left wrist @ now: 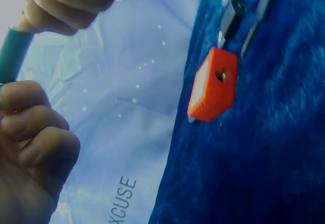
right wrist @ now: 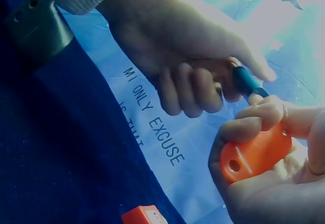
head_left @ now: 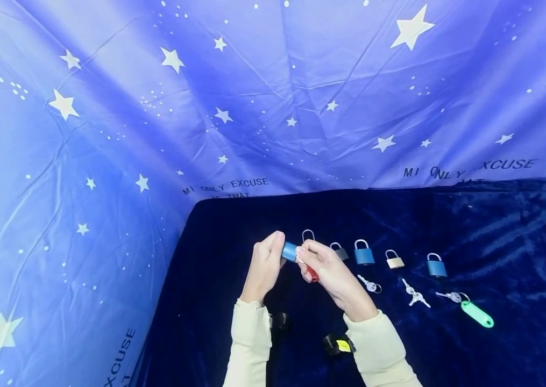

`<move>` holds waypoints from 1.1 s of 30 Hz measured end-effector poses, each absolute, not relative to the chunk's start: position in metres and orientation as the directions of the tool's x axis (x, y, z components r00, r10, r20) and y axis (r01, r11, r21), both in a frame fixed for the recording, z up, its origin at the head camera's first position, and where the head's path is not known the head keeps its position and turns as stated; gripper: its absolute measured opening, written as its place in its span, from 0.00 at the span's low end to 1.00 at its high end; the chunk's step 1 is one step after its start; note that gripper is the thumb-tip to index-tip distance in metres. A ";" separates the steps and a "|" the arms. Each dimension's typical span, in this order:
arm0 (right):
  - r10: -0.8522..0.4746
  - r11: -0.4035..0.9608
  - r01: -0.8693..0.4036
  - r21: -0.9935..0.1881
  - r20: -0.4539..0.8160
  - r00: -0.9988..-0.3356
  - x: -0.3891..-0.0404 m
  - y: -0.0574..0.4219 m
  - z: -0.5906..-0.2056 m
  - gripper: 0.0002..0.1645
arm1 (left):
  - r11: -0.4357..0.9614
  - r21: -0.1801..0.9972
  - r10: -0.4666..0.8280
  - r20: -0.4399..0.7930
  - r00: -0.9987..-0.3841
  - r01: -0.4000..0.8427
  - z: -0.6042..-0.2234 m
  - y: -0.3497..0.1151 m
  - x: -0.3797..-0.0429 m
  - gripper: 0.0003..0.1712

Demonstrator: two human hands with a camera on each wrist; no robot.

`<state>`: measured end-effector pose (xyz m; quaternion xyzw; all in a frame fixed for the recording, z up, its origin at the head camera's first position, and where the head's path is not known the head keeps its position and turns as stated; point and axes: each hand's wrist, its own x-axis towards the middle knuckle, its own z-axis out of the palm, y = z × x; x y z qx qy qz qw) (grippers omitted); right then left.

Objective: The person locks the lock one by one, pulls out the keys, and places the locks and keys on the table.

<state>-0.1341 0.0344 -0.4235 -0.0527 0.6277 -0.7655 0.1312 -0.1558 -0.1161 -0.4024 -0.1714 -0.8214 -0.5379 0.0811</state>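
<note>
My left hand (head_left: 264, 263) grips a blue padlock (head_left: 289, 251), held up above the dark cloth. From the right, my right hand (head_left: 328, 271) meets the padlock's near end, its thumb and fingers pinched together there. An orange-red key tag (right wrist: 256, 155) lies in the right palm, in the right wrist view; any key on it is hidden by the fingers. In the left wrist view, the left hand's (left wrist: 35, 142) fingers curl around one end of the padlock. Behind the hands an orange padlock (left wrist: 216, 84) rests on the cloth; only its shackle shows in the head view.
To the right stand a dark padlock (head_left: 339, 251), a blue padlock (head_left: 363, 255), a brass padlock (head_left: 395, 262) and another blue padlock (head_left: 436, 266). In front lie keys (head_left: 369, 284), more keys (head_left: 415, 295), and a green key tag (head_left: 477, 314) with keys. A starry curtain (head_left: 273, 107) hangs behind.
</note>
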 end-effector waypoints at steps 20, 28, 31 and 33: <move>-0.132 -0.080 0.078 -0.994 -0.067 -0.989 -0.136 0.022 -0.435 0.24 | 0.087 0.958 0.124 0.261 -0.957 0.272 -0.414 -0.119 -0.166 0.13; -0.117 0.040 0.048 -0.998 -0.053 -0.992 -0.137 0.018 -0.437 0.21 | 0.220 0.941 0.080 0.244 -0.966 0.256 -0.413 -0.122 -0.169 0.13; -0.102 0.059 0.027 -0.998 -0.033 -0.994 -0.137 0.018 -0.437 0.18 | 0.227 0.944 0.084 0.227 -0.970 0.240 -0.412 -0.122 -0.169 0.13; -0.093 0.082 0.011 -0.997 -0.018 -0.996 -0.137 0.018 -0.437 0.17 | 0.224 0.949 0.066 0.211 -0.975 0.220 -0.412 -0.122 -0.169 0.13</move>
